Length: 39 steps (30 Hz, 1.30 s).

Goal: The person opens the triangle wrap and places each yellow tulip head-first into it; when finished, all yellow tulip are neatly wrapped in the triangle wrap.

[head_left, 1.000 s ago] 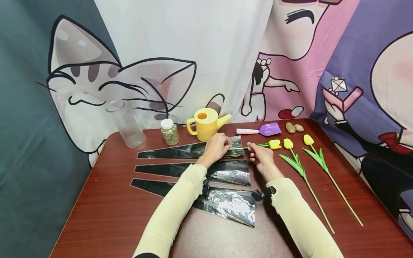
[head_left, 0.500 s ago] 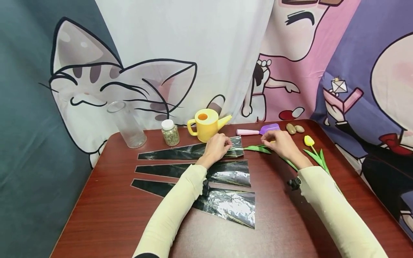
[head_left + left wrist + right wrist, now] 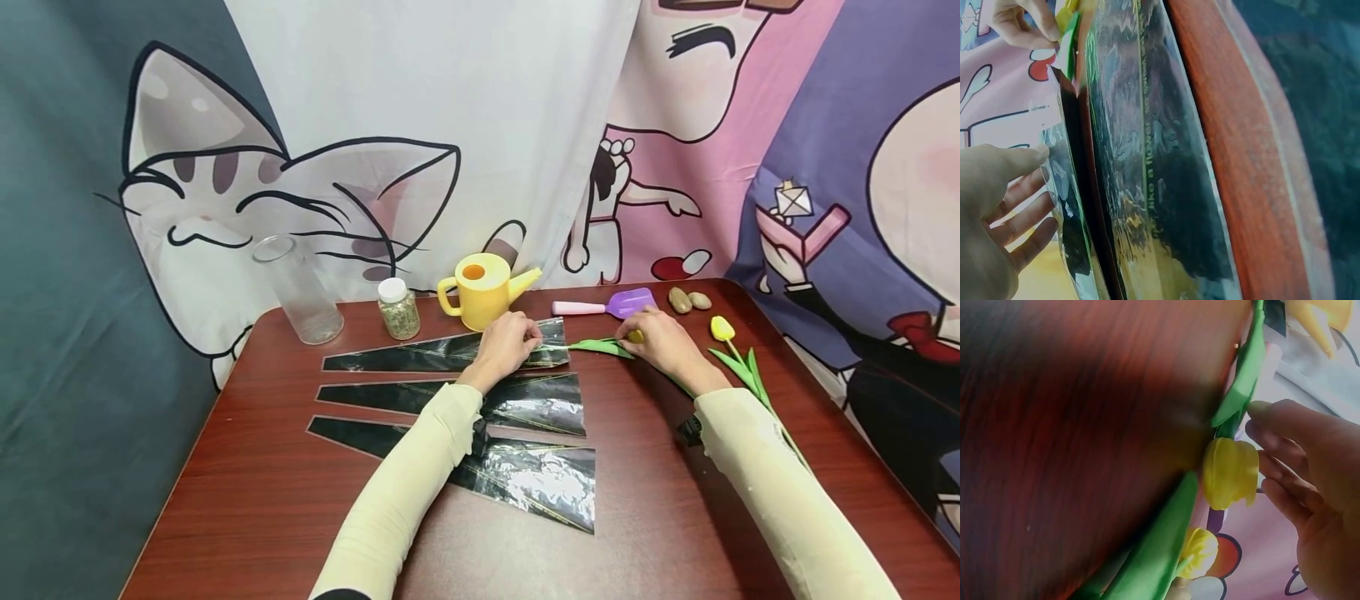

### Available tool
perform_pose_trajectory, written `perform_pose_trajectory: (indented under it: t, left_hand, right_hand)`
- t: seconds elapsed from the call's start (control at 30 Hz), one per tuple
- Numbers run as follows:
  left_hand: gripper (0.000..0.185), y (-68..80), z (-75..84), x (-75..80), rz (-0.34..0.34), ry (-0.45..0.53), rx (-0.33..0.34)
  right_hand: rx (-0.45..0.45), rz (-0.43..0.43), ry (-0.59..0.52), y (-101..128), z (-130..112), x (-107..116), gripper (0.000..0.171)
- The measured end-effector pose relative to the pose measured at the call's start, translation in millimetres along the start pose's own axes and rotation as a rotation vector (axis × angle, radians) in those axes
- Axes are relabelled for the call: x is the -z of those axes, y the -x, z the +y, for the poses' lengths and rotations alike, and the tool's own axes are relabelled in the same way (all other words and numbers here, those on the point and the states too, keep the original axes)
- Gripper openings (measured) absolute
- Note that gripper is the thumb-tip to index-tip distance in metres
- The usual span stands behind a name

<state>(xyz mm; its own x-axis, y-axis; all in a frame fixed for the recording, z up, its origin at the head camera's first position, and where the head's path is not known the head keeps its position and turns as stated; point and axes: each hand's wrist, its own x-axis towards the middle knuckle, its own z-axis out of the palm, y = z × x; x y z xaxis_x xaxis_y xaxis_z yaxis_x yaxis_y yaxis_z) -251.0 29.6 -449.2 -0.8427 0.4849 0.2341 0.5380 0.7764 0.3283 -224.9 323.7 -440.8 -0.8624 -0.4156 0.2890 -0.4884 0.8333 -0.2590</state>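
One yellow tulip (image 3: 611,343) is being fed stem-first into the farthest cellophane sleeve (image 3: 442,353), whose mouth is being pinched open by the left hand (image 3: 510,342); the bloom is being pinched by the right hand (image 3: 654,340). Two sleeves (image 3: 525,403) are lying unfilled, and another tulip (image 3: 738,360) is waiting alongside. A red-brown table (image 3: 247,500) is being used, backed by cartoon cloths.

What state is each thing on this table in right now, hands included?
Left hand: holding the top sleeve's wide end.
Right hand: fingers at the tulip's head.
Tulip: lying flat, stem inside the top sleeve.
Two lower sleeves: flat, nothing in them.
Spare tulip: lying on the table.
Glass vase: upright, open-topped.
Small jar: upright, capped.
Watering can: upright.
Scoop: lying flat.
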Motion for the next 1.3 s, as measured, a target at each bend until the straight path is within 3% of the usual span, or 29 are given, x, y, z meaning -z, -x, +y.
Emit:
perform_pose_trajectory:
  t: [0.4, 0.93, 1.3]
  left_hand:
    - [0.006, -0.6, -3.4, -6.9, 0.000, -0.002, -0.002]
    - [0.007, -2.5, -0.9, -4.1, -0.019, -0.019, 0.016]
    - [0.006, -3.7, 5.5, -2.2, 0.000, -0.003, -0.035]
  right_hand:
    - [0.036, -0.049, 0.064, 0, 7, -6, 0.013]
    - [0.063, -0.051, 0.084, -6, 2, -4, 0.014]
    - [0.171, -0.055, -0.030, -29, -27, -16, 0.014]
